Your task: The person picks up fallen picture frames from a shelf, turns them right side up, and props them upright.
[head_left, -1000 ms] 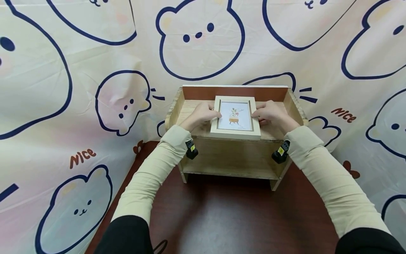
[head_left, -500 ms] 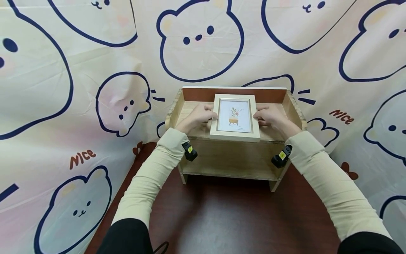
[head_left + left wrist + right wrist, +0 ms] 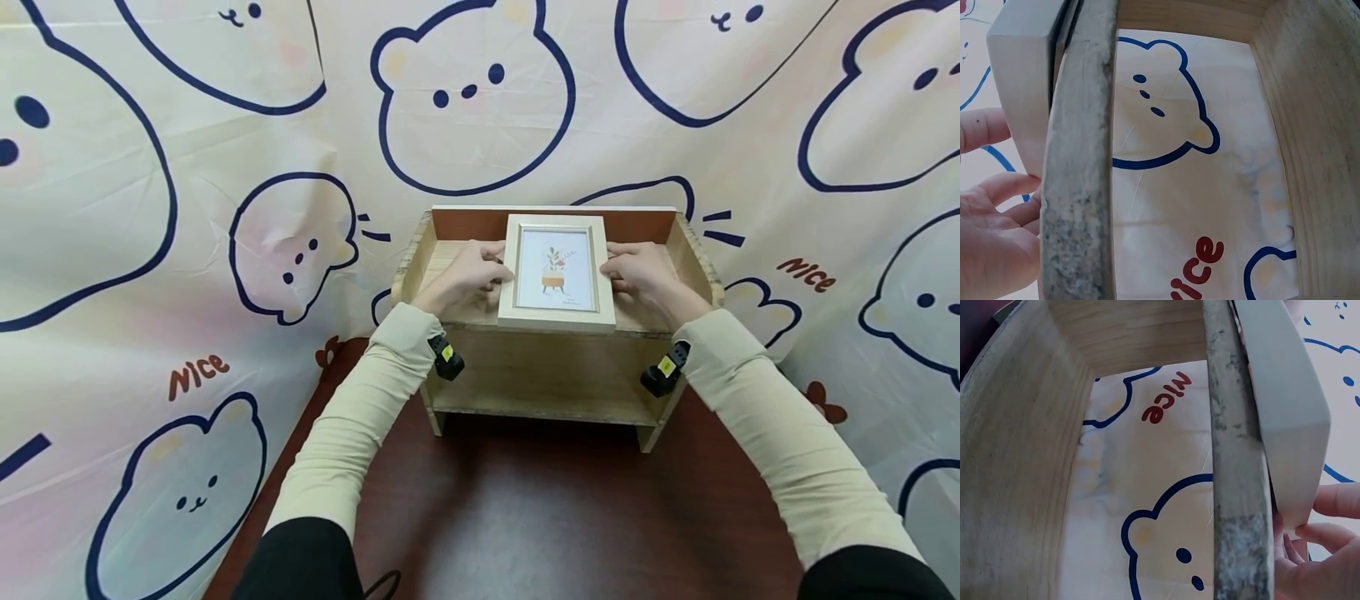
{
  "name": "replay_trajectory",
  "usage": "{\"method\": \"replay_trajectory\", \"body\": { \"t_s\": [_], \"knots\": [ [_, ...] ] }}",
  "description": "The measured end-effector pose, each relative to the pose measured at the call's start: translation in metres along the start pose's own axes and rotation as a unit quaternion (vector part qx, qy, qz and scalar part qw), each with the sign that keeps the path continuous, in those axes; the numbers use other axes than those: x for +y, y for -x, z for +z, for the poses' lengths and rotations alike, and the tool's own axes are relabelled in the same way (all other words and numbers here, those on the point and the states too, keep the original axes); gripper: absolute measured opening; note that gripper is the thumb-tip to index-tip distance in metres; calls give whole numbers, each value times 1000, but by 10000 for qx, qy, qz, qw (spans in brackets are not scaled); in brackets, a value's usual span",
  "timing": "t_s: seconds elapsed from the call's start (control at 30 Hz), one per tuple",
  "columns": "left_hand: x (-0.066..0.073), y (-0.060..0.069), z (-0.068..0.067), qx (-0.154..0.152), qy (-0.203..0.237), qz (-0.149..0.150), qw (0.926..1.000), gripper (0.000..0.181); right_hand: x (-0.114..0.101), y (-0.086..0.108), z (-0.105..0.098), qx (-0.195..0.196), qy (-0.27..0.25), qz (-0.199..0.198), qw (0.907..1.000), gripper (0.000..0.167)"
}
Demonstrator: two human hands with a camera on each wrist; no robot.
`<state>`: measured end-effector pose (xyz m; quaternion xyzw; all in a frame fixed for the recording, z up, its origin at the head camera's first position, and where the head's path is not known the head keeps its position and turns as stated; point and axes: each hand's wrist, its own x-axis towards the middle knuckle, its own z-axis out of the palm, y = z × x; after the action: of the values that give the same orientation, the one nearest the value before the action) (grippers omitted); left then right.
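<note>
A cream picture frame with a drawing of a potted plant stands tilted back on the top board of a small wooden shelf unit, near its front edge. My left hand grips the frame's left side, and my right hand grips its right side. From the left wrist, the frame's pale side shows beside the board edge, fingers touching its lower part. In the right wrist view, thumb and fingers of the right hand pinch the lower corner of the frame.
Side panels rise at both ends of the top board, with a brown back strip behind. The unit stands on a dark reddish-brown table against a cartoon-printed cloth. A thin black cord lies at the front.
The frame's top edge has risen, so the frame leans back less than before. Both hands keep hold of its sides. The head view has shifted slightly.
</note>
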<state>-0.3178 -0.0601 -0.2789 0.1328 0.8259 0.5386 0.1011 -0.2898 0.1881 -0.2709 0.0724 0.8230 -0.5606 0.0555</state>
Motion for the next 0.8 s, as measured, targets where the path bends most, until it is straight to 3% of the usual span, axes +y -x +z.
{"method": "replay_trajectory", "body": {
  "t_s": [0.33, 0.57, 0.8],
  "knots": [
    [5, -5, 1, 88, 305, 405, 9987, 69, -5, 0, -1, 258, -790, -332, 9960, 59],
    [7, -4, 0, 105, 330, 627, 9974, 70, -9, 4, -3, 344, -894, -386, 9947, 58],
    [9, -5, 2, 376, 386, 917, 9943, 69, -13, 6, -3, 548, -883, -638, 9925, 58]
  ]
}}
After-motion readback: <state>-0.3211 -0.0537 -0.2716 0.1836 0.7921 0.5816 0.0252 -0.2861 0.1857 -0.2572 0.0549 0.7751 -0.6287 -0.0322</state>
